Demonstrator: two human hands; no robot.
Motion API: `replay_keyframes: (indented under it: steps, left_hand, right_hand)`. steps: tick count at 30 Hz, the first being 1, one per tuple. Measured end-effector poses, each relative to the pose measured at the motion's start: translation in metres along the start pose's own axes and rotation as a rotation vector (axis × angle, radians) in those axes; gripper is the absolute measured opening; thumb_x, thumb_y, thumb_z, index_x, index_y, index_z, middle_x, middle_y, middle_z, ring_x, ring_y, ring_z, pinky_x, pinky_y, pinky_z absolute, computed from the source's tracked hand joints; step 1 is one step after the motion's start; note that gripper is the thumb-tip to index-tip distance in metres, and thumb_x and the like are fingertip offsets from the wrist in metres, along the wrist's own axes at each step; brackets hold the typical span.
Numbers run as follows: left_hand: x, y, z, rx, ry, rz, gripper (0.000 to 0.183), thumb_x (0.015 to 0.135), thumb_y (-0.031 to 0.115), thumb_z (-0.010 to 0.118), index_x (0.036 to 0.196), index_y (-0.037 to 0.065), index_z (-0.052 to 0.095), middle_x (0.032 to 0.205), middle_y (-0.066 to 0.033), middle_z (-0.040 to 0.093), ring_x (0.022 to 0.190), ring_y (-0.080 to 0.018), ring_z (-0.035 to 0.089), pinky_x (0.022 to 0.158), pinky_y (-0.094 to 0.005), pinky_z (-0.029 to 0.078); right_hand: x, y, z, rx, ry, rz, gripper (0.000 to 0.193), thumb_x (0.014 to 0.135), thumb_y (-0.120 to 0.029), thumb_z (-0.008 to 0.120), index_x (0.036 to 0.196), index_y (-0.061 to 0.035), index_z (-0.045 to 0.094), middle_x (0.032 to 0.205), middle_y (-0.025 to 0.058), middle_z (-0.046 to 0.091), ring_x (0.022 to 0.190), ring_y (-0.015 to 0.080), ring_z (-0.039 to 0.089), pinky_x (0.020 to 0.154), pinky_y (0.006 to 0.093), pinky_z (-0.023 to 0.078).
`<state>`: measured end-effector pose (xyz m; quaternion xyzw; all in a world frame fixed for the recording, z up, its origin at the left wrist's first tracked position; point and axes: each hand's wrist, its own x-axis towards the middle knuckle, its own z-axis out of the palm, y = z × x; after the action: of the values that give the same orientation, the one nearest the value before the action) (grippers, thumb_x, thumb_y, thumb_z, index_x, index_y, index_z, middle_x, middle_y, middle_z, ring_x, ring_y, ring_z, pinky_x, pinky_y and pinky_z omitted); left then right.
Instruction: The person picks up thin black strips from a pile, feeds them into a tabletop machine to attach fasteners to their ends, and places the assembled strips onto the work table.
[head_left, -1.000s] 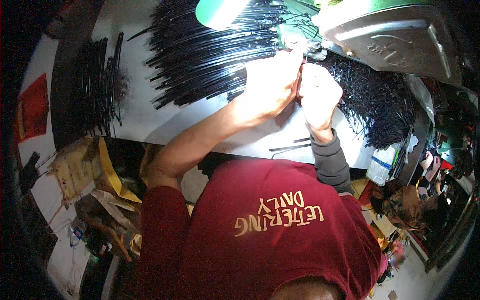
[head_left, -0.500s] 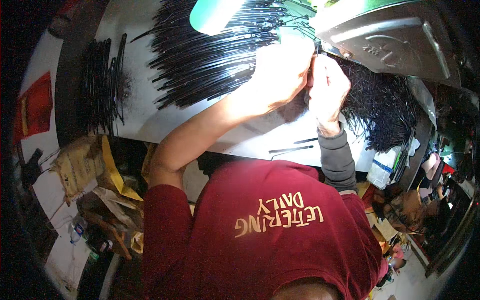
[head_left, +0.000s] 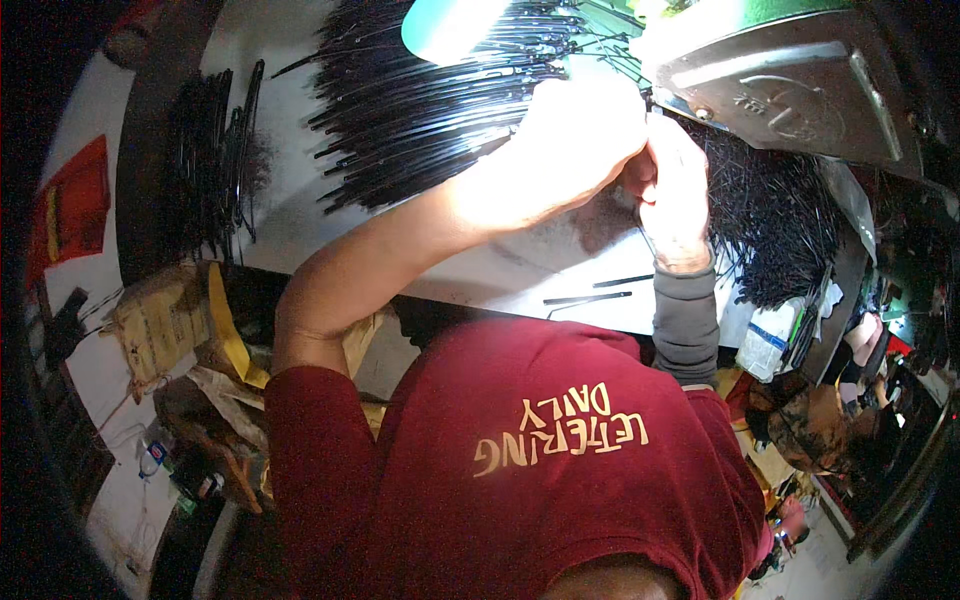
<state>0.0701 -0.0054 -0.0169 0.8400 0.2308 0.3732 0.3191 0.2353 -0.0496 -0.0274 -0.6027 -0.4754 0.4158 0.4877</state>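
Note:
My left hand [head_left: 585, 140] is closed, its fingers washed out by bright lamplight, beside the metal-covered machine [head_left: 800, 110]. My right hand [head_left: 678, 190] meets it there, fingers bent and pinched together. Whatever the fingertips hold is hidden between the hands. To the left of my left hand lies a wide spread of thin black rods [head_left: 400, 130], laid roughly side by side. On the right of my right hand is a dense heap of thin black pieces [head_left: 780, 220], partly under the machine's cover.
A lamp head [head_left: 455, 25] hangs over the rods. Another bundle of black rods [head_left: 210, 160] lies at the table's left end. Two loose black strips [head_left: 590, 298] rest near the front edge of the white table [head_left: 480, 275]. A white-and-blue packet [head_left: 768, 338] is at right.
The view has shifted slightly, so most things sit a little further right. My left elbow has swung outward to the left. Both hands stay closed together by the machine.

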Motion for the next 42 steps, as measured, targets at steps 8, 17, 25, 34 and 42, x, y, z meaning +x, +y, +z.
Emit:
replay_keyframes:
  steps: [8,17,25,34,42]
  left_hand:
    - [-0.002,-0.003,0.010,0.454,0.148,0.229,0.024,0.076,0.010,0.058,0.098,0.002,0.056,0.095,-0.0126,0.055,0.079,-0.0241,0.054,0.069,-0.0352,0.043]
    - [-0.005,-0.003,0.008,0.619,0.031,0.167,0.038,0.078,0.011,0.058,0.114,-0.002,0.054,0.108,-0.0162,0.057,0.087,-0.0241,0.057,0.073,-0.0335,0.043]
    - [-0.007,-0.009,0.016,0.619,0.110,0.236,0.040,0.078,0.008,0.058,0.115,-0.002,0.053,0.105,-0.0168,0.058,0.087,-0.0245,0.057,0.074,-0.0341,0.043]
    - [-0.003,-0.019,0.020,0.659,0.146,0.279,0.041,0.072,0.000,0.057,0.113,-0.003,0.053,0.091,-0.0144,0.058,0.073,-0.0246,0.057,0.064,-0.0339,0.046]
    - [0.000,-0.013,0.033,0.657,0.220,0.089,0.032,0.073,-0.003,0.053,0.105,-0.002,0.053,0.072,-0.0116,0.054,0.052,-0.0244,0.051,0.047,-0.0341,0.042]
  right_hand:
    - [0.002,-0.004,-0.007,0.048,-0.080,-0.026,0.019,0.091,-0.021,0.054,0.094,-0.0045,0.063,0.059,-0.0066,0.045,0.046,0.0001,0.035,0.039,0.0179,0.025]
    - [0.002,-0.009,-0.009,0.102,-0.123,0.108,0.019,0.091,-0.020,0.053,0.095,-0.0040,0.063,0.059,-0.0064,0.046,0.048,0.0008,0.037,0.042,0.0179,0.028]
    - [0.001,-0.004,-0.008,0.125,-0.077,0.118,0.019,0.091,-0.020,0.054,0.096,-0.0046,0.064,0.062,-0.0066,0.047,0.051,0.0006,0.036,0.044,0.0173,0.028]
    - [0.005,0.005,-0.011,0.142,-0.116,0.031,0.020,0.089,-0.022,0.057,0.097,-0.0064,0.066,0.062,-0.0047,0.050,0.053,0.0021,0.039,0.045,0.0186,0.031]
    - [0.005,0.004,-0.014,0.048,-0.143,-0.051,0.021,0.088,-0.022,0.057,0.098,-0.0046,0.066,0.065,-0.0023,0.055,0.055,0.0038,0.045,0.046,0.0195,0.036]
